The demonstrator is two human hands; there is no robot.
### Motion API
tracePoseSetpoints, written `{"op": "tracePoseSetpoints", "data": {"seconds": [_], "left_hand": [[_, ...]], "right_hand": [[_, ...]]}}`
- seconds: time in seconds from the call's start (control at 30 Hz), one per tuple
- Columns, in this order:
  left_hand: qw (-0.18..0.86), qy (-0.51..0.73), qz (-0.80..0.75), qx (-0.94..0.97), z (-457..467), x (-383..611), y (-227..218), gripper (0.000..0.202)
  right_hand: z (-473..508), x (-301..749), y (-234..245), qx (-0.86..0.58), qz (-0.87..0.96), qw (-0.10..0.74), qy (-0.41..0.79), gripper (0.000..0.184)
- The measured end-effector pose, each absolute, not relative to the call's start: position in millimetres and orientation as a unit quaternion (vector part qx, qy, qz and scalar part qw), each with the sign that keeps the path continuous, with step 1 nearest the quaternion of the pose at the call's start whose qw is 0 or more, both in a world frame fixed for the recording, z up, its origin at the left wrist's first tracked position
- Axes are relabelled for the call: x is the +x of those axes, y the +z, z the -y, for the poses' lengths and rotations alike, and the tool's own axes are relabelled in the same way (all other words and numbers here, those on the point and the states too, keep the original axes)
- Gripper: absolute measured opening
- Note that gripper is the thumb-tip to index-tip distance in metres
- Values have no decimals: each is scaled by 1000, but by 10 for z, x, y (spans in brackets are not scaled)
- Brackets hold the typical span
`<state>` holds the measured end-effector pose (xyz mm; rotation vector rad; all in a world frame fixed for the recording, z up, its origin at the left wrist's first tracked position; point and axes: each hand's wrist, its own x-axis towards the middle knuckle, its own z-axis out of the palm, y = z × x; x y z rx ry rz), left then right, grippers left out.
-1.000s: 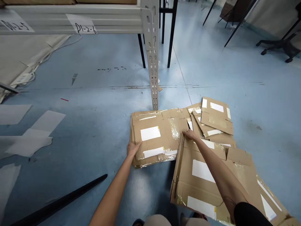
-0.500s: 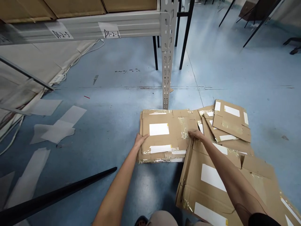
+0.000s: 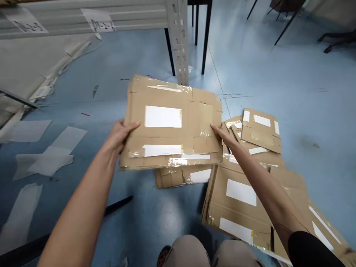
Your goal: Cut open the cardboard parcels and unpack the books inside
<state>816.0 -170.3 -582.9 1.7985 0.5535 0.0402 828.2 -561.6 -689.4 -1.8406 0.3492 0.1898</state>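
Above the floor (image 3: 161, 218), the left hand (image 3: 118, 135) and right hand (image 3: 223, 134) grip opposite sides of a cardboard stack (image 3: 172, 136), probably to keep it from sagging.

The head-worn camera looks forward and down at both hands (image 3: 118, 135) (image 3: 224, 134).

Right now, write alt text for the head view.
The left hand and right hand hold a stack of flattened cardboard boxes by opposite sides. More flattened boxes lie to the right on the blue floor.
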Motion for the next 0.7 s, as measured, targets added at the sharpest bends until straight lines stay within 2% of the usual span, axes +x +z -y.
{"op": "tracePoseSetpoints", "data": {"seconds": [0.1, 0.2, 0.3, 0.43, 0.57, 0.7], "left_hand": [[617, -28, -249, 746, 1763, 7913, -5843, 45], [660, -89, -220, 713, 2243, 7598, -6099, 58], [704, -149, -154, 677, 3016, 7248, -6556, 64], [696, -262, -71, 665, 4007, 6731, -7356, 68], [581, -300, -48, 755, 4545, 6204, -8058, 70], [506, -288, -29, 812, 4648, 5968, -8381, 72]], "right_hand": [[5836, 7948, -6443, -826, -131, 547, 26, 79], [6320, 7275, -6302, -858, -187, 478, -16, 81], [6934, 6319, -6555, -846, -300, 440, -22, 77], [7585, 5018, -7059, -807, -460, 370, -36, 78], [7810, 4300, -7353, -779, -519, 351, -36, 73], [7841, 4272, -7518, -789, -519, 327, -47, 68]]}}
